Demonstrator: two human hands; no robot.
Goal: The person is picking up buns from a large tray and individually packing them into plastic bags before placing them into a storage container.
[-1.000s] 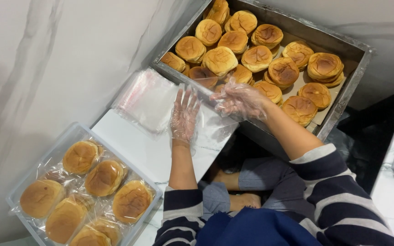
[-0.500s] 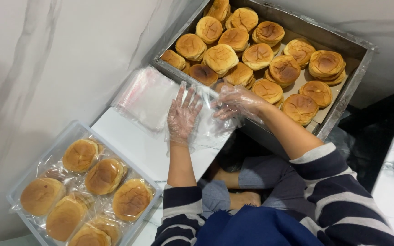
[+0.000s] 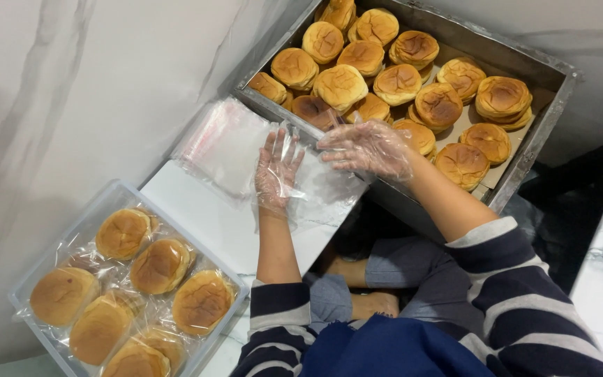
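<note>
White marble-look wall; white board [image 3: 197, 209] under clear bags [image 3: 228, 143]; left hand [image 3: 277, 171] fingers spread, right hand [image 3: 371, 146] fingers apart.

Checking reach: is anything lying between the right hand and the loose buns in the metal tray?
Nothing visible. The right hand hovers at the metal tray rim, right beside the buns; only its thin glove covers it.

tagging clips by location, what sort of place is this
Likely a small bakery's packing spot: a metal tray full of buns, a bag stack, a crate of bagged buns, gloved hands.
</note>
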